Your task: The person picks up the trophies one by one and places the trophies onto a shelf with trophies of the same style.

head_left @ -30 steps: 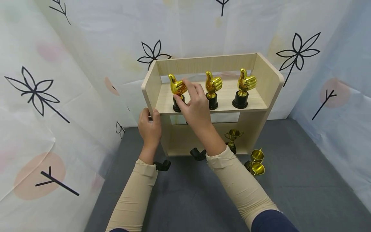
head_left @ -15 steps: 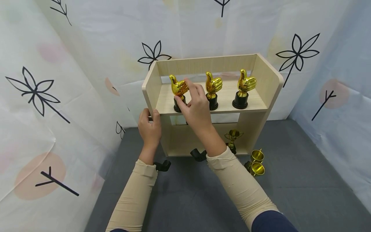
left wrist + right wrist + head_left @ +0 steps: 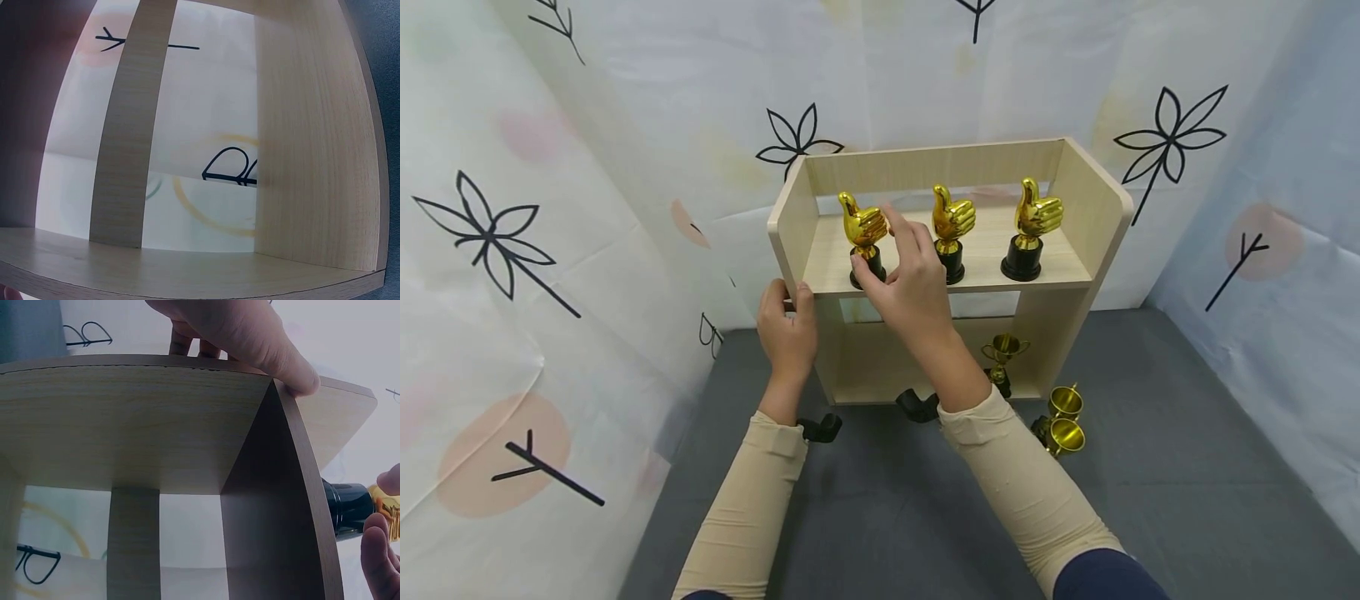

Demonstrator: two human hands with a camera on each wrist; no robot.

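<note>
A gold thumbs-up trophy [image 3: 862,227] on a black base stands upright at the left of the top shelf. My right hand [image 3: 916,292] is around its right side, thumb before the base and fingers spread beside the gold part; a small gap shows between. The right wrist view shows its fingertips [image 3: 375,540] near the trophy's black base [image 3: 350,509]. My left hand [image 3: 787,333] grips the left side panel of the wooden shelf unit [image 3: 831,350], thumb on the front edge. Two matching trophies, a middle trophy [image 3: 952,221] and a right trophy [image 3: 1033,225], stand in line.
A gold cup trophy [image 3: 1002,357] stands at the right of the lower compartment. On the grey tabletop [image 3: 1165,467], two more gold cups [image 3: 1066,435] are close together, right of the unit. Patterned cloth walls [image 3: 910,92] surround the back and sides.
The left trophy has shifted slightly right and now stands straight. My right hand has eased a little to the right, its fingers coming away from the trophy. My left hand has stayed put.
</note>
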